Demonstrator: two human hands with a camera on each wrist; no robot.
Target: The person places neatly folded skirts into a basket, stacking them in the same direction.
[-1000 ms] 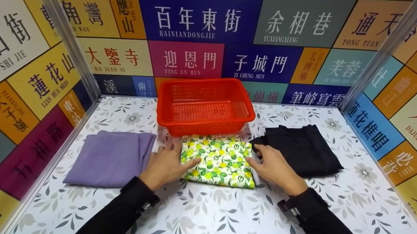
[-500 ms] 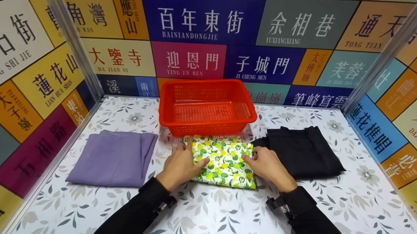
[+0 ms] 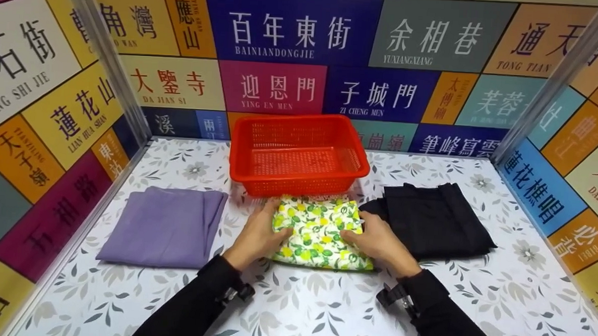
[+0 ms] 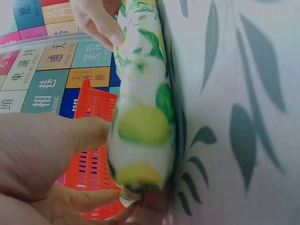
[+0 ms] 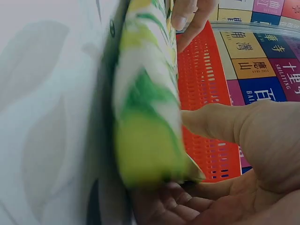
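Observation:
A folded lemon-print cloth, white with yellow lemons and green leaves, lies in the middle between both hands. My left hand grips its left side, thumb on top. My right hand holds the right side the same way. In the left wrist view, the left fingers reach beneath the cloth's edge. The right wrist view likewise has the right fingers curled under the fold. The fingertips under the cloth are hidden.
A red plastic basket stands directly behind the cloth, against the printed back wall. Folded purple fabric lies to the left, folded black fabric to the right. The table has a leaf-patterned cover; printed panels rise on three sides.
My left hand has moved right and now grips the cloth's left edge, where its fingers were spread before. The right hand has closed in on the right edge. The cloth has shifted slightly right.

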